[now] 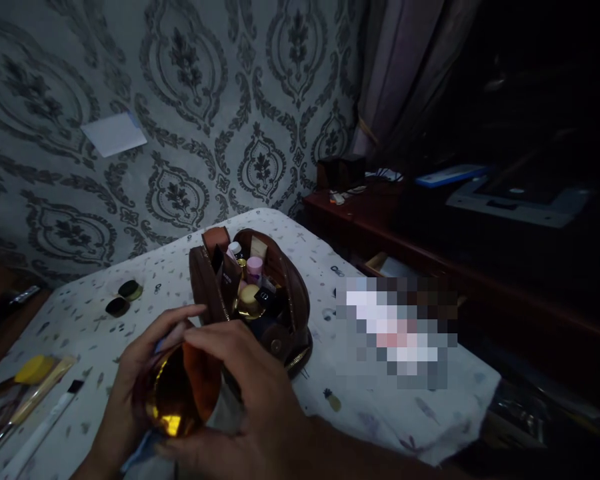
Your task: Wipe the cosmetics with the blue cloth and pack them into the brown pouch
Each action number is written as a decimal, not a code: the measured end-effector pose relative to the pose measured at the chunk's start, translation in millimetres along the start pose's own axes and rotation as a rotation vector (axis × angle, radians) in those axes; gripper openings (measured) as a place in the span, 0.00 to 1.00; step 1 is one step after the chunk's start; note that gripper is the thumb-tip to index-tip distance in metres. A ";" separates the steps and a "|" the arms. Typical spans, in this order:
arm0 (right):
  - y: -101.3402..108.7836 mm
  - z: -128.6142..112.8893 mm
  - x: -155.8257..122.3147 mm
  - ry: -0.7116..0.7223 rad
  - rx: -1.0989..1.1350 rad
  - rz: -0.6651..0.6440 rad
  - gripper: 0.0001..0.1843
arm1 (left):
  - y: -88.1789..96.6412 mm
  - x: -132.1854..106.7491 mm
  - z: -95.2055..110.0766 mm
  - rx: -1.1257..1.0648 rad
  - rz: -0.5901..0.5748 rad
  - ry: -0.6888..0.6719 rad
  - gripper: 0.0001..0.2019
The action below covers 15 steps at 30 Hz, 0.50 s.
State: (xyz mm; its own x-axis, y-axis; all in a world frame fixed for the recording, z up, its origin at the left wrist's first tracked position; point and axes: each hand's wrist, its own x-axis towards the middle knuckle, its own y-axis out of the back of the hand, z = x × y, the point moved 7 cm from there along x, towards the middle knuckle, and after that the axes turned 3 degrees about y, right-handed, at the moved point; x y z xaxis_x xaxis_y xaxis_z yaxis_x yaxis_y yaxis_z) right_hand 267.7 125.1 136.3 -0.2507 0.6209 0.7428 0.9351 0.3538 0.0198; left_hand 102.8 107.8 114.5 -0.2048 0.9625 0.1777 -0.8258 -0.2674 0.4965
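Note:
Both of my hands are closed around a shiny gold round jar or lid (173, 393), its exact kind unclear in the dim light. My left hand (130, 373) wraps its far left side. Curving over from the right, my right hand (260, 380) grips it between thumb and fingers. A bit of light blue material (143, 450) shows beneath it. Just beyond my hands stands an open brown makeup bag (300, 300). Inside it are several cosmetics, among them a dark tube (230, 280), a pink-capped bottle (255, 268) and a gold-capped jar (250, 300).
The bag stands on a white patterned cloth (330, 360). Two small dark round pieces (124, 297) lie to the left. Makeup brushes (43, 397) and a yellow sponge-like item (34, 369) lie nearer. A pixelated patch hides something at right, beside a dark red desk (340, 213).

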 end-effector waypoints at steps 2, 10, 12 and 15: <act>11.2 0.9 3.1 -0.056 -0.015 -0.035 0.28 | -9.3 11.4 9.7 -0.036 -0.065 -0.052 0.20; 28.9 11.3 9.4 -0.214 -0.082 -0.156 0.27 | -17.7 10.4 40.8 0.198 -0.094 -0.268 0.16; 27.2 11.0 9.6 -0.203 -0.088 -0.174 0.27 | -16.6 8.9 38.2 0.214 -0.083 -0.269 0.16; 24.9 9.4 10.0 -0.171 -0.088 -0.192 0.28 | -16.3 6.9 33.9 0.230 -0.086 -0.267 0.17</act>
State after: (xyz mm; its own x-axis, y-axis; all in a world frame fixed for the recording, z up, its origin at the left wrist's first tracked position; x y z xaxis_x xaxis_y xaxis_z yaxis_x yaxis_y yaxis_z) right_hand 286.1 146.7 137.9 -0.4568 0.6603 0.5961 0.8828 0.4190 0.2124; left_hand 132.6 117.2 136.4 0.0295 0.9444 0.3273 -0.6877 -0.2185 0.6923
